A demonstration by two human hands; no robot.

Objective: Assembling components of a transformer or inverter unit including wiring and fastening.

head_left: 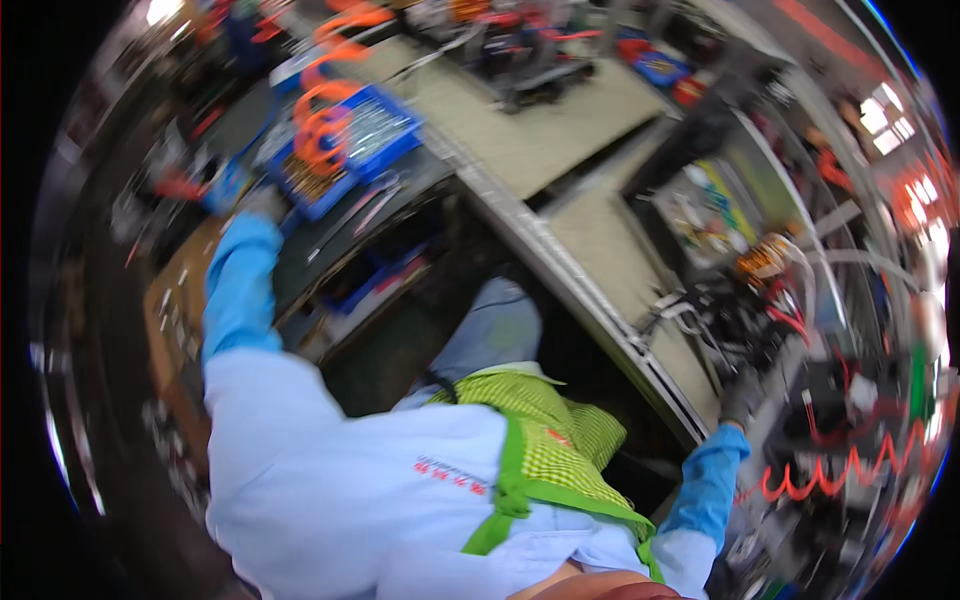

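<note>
Both my arms are spread wide, in blue sleeves and grey gloves. My left hand [264,204] is at the dark bench on the left, beside a blurred blue object [228,188]; whether its fingers hold that object is smeared by motion. Just right of it are blue bins [394,152] with silvery and brass-coloured small metal parts. Over on the right, my right hand [742,396] is at the near end of a black assembly with wires [738,318] on the pale worktop. Its fingers are blurred, and I cannot tell if they grip the assembly.
A metal-edged pale worktop [500,135] runs diagonally ahead, with a machine part [540,80] at its far side. An orange coiled hose [318,125] hangs over the bins. A red coiled cord [850,475] stretches at the right. Cardboard [180,315] lies at the left.
</note>
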